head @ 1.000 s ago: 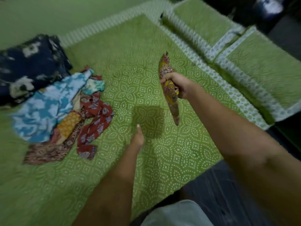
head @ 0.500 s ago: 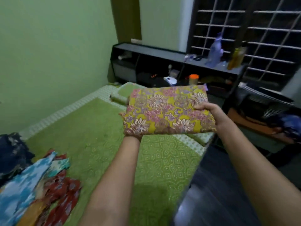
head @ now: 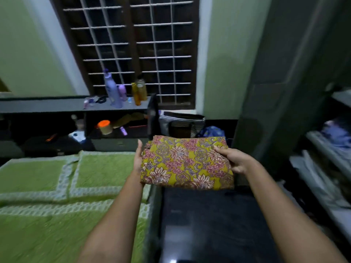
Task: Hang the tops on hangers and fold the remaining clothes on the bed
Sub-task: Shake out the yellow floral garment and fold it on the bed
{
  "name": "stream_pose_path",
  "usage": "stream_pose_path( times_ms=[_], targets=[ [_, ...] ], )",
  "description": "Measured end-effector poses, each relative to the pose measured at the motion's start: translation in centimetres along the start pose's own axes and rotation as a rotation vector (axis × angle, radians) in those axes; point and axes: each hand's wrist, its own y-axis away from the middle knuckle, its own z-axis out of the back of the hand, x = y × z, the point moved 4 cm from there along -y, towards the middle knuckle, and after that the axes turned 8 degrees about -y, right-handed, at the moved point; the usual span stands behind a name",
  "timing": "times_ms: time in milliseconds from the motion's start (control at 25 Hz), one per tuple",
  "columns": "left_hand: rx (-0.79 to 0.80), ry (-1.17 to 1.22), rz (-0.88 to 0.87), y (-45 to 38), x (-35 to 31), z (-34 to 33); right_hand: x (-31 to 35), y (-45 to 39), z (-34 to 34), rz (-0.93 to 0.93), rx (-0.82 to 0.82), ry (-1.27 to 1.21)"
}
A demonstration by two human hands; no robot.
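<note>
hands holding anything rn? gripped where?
Folded floral cloth, held off the bed. Right hand grips its right edge, thumb on top; left hand lies flat against its left edge.

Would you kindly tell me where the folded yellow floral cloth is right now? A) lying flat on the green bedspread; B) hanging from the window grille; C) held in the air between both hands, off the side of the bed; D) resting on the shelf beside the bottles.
C: the folded yellow floral cloth is off the bed, with the left hand flat against one end and the right hand gripping the other.
</note>
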Motion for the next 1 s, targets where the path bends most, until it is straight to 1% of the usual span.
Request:
stream_pose_path(
  times_ms=[40, 160, 200, 240, 280, 320, 440, 520, 600, 680, 720, 800, 880, 1000],
  targets=[
    [0.023, -0.060, 0.070, -2.2, 0.4, -1.6, 1.1, -0.3, 2.8, 0.011, -0.053, -0.005],
    [0.140, -0.448, 0.218, -11.8, 2.0, -8.6, 3.7, -1.4, 11.1, 0.046, -0.230, -0.035],
    [0.186, -0.596, 0.247, -14.7, 2.7, -11.1, 4.4, -1.8, 13.6, 0.061, -0.279, -0.054],
    [0.236, -0.733, 0.234, -17.5, 3.3, -13.6, 5.0, -2.3, 15.9, 0.077, -0.324, -0.068],
    [0.285, -0.838, 0.205, -20.4, 4.2, -16.5, 5.7, -2.8, 18.4, 0.103, -0.382, -0.087],
    [0.310, -0.883, 0.174, -23.3, 5.1, -19.2, 6.4, -3.0, 20.7, 0.141, -0.444, -0.103],
    [0.388, -0.934, 0.040, -31.0, 6.6, -27.9, 9.2, -3.1, 27.0, 0.286, -0.641, -0.180],
    [0.507, -0.962, -0.015, -34.9, 6.9, -34.2, 11.3, -2.7, 30.3, 0.378, -0.772, -0.251],
    [0.612, -1.014, -0.107, -37.8, 7.0, -40.7, 13.2, -1.7, 33.3, 0.481, -0.915, -0.263],
    [0.687, -1.048, -0.228, -39.9, 7.8, -46.8, 14.9, -0.4, 36.6, 0.564, -1.069, -0.225],
    [0.695, -1.085, -0.298, -40.6, 8.5, -49.6, 15.6, 0.5, 38.1, 0.584, -1.168, -0.178],
    [0.683, -1.163, -0.428, -41.4, 10.0, -55.0, 17.0, 2.5, 41.1, 0.573, -1.404, -0.033],
    [0.698, -1.198, -0.514, -41.8, 11.4, -60.7, 18.8, 4.3, 44.4, 0.568, -1.607, 0.063],
    [0.762, -1.180, -0.611, -42.4, 12.8, -69.2, 22.3, 6.5, 49.6, 0.551, -1.817, 0.135]
  ],
)
